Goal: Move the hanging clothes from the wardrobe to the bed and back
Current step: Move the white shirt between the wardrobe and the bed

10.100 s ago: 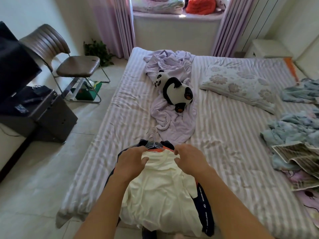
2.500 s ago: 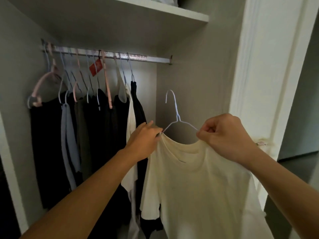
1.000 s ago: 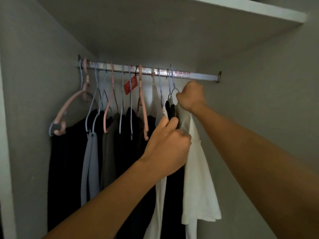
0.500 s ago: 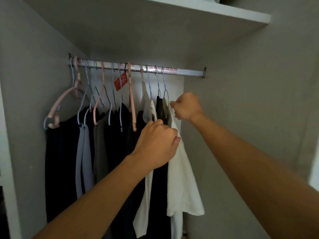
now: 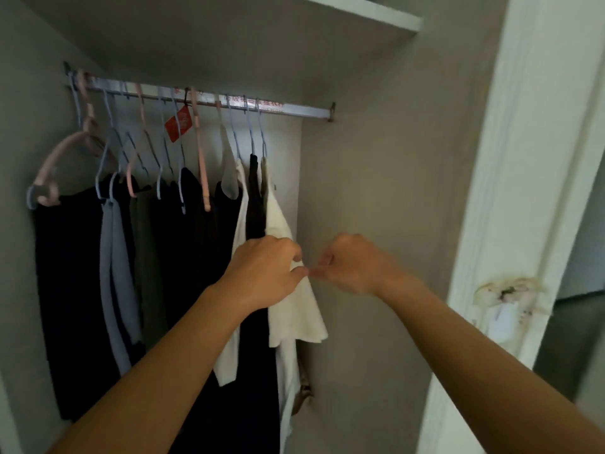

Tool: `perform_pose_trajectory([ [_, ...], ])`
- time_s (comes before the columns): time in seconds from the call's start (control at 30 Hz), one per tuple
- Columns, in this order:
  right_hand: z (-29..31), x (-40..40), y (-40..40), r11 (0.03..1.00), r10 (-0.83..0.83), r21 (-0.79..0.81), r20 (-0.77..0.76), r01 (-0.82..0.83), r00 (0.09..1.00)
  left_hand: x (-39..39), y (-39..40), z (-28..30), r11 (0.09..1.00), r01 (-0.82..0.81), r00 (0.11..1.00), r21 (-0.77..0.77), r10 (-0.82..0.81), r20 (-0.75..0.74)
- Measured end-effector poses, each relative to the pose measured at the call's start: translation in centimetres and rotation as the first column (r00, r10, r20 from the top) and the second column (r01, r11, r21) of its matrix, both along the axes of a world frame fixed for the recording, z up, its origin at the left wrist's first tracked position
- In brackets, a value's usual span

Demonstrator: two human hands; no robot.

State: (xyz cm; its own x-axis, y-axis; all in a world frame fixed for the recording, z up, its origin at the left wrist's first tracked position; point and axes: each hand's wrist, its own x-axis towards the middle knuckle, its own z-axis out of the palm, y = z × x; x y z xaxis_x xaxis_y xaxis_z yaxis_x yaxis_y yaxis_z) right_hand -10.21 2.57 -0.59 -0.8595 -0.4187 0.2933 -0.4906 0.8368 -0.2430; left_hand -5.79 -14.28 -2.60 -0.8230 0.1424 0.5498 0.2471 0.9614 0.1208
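Note:
Inside the wardrobe, a cream T-shirt [image 5: 296, 317] hangs on a pale blue wire hanger [image 5: 262, 136], the last one to the right on the metal rail [image 5: 301, 109]. My left hand [image 5: 265, 273] pinches the shirt's sleeve fabric at mid height. My right hand [image 5: 355, 263] is just to its right with curled fingers, its fingertips pinching the sleeve's outer edge. A black garment [image 5: 255, 204] and a white garment [image 5: 241, 198] hang directly left of the cream shirt.
Several dark and grey clothes [image 5: 75, 290] fill the rail's left part, with pink and blue hangers and a red tag [image 5: 178, 126]. A shelf [image 5: 360, 14] runs above. The wardrobe's grey side wall [image 5: 376, 191] and white door frame [image 5: 523, 191] stand to the right.
The cream T-shirt went from the bed onto the rail. In the last half second my right hand dropped from the hanger's hook to the sleeve, and my left hand slid lower.

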Motion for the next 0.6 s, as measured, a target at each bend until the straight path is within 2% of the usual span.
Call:
perform_pose_trajectory([
  [0.2, -3.7, 5.4, 4.1, 0.986, -0.113, 0.125, 0.032, 0.108, 0.993, 1.4, 2.3, -3.2, 0.983, 0.174, 0.972, 0.054, -0.180, 0.150],
  [0.37, -7.5, 10.4, 7.0, 0.958, -0.280, 0.101, 0.116, 0.269, 0.953, 2.4, 4.2, -6.7, 0.945, 0.315, 0.906, 0.090, -0.328, 0.268],
  [0.5, -10.6, 14.9, 9.0, 0.909, -0.413, 0.129, 0.172, 0.395, 0.894, 4.0, 6.3, -8.9, 0.908, 0.417, 0.826, 0.029, -0.393, 0.404],
  [0.6, -12.3, 18.6, 10.3, 0.862, -0.507, 0.131, 0.200, 0.490, 0.839, 5.4, 8.6, -10.1, 0.866, 0.499, 0.780, -0.022, -0.438, 0.448],
])
